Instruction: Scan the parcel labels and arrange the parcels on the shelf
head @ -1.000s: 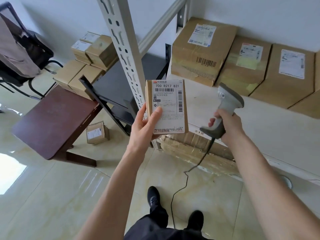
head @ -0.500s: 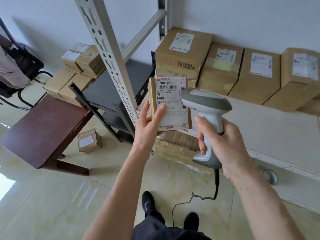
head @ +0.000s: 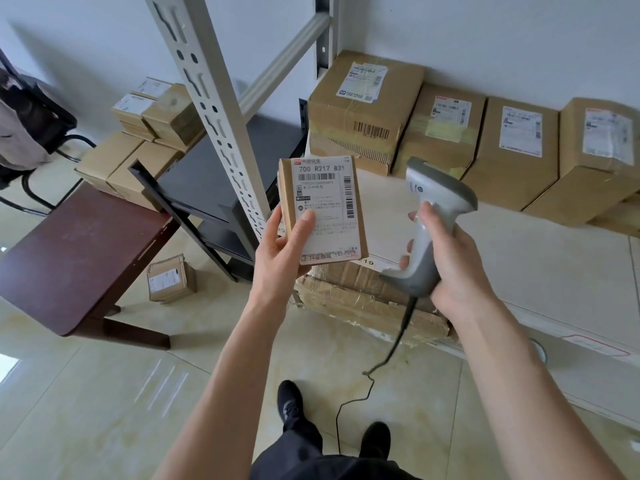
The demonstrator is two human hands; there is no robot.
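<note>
Head view, looking down over both forearms: largest in sight is the white shelf (head: 519,258), filling the 3 o'clock side, with a row of four brown parcels (head: 512,150) along its back edge from 12 to 2 o'clock, each with a white label facing up. At 11 o'clock a perforated grey upright (head: 207,98) of the rack slants across the picture. A dark red table (head: 76,258) sits at 9 o'clock on the pale tiled floor, and beyond it at 10 o'clock a stack of small cartons (head: 145,133) rests on the floor. A flattened, taped carton (head: 367,299) lies under the shelf edge near centre. One small boxed parcel (head: 171,280) stands on the floor at 8 o'clock beside the table leg. The right hand (head: 457,268), just right of centre, is wrapped closed around the handle of a grey corded scanner (head: 433,216), its head turned toward 10 o'clock. The left hand (head: 284,251), at centre, grips a small labelled parcel (head: 322,209) from below, thumb pressed on the label, held upright in the air just left of the scanner and in front of the shelf edge.
</note>
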